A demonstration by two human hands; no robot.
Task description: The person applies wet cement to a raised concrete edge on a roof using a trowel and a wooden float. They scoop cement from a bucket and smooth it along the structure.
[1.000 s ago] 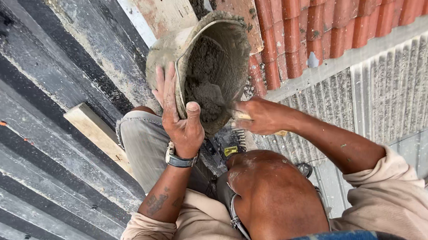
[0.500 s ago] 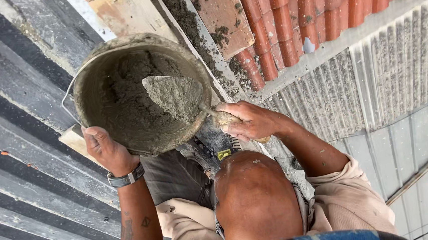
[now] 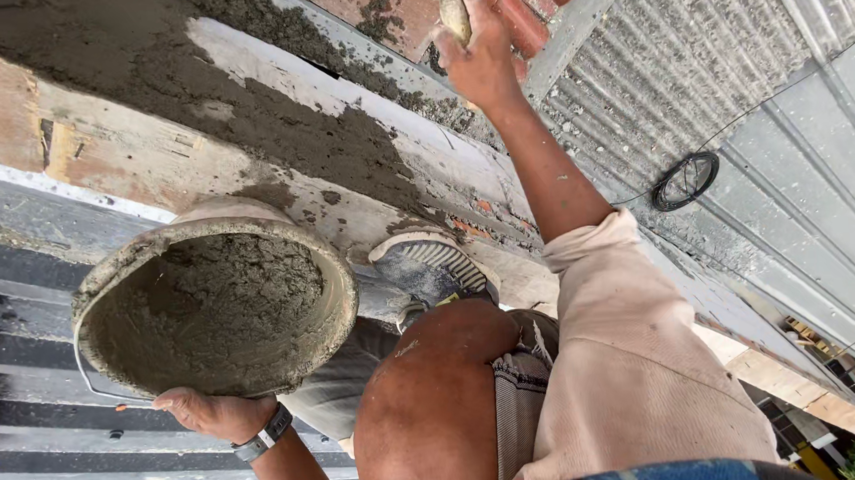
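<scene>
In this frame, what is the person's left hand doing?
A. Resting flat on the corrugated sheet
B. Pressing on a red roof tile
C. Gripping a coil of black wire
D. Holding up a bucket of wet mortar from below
D: the left hand grips the lower rim of the bucket, which is filled with grey mortar, while the right hand reaches up toward the red roof tiles.

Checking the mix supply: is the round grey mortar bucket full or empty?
Partly full: grey mortar bucket, held underneath by left hand, shows wet mortar below the rim.
</scene>
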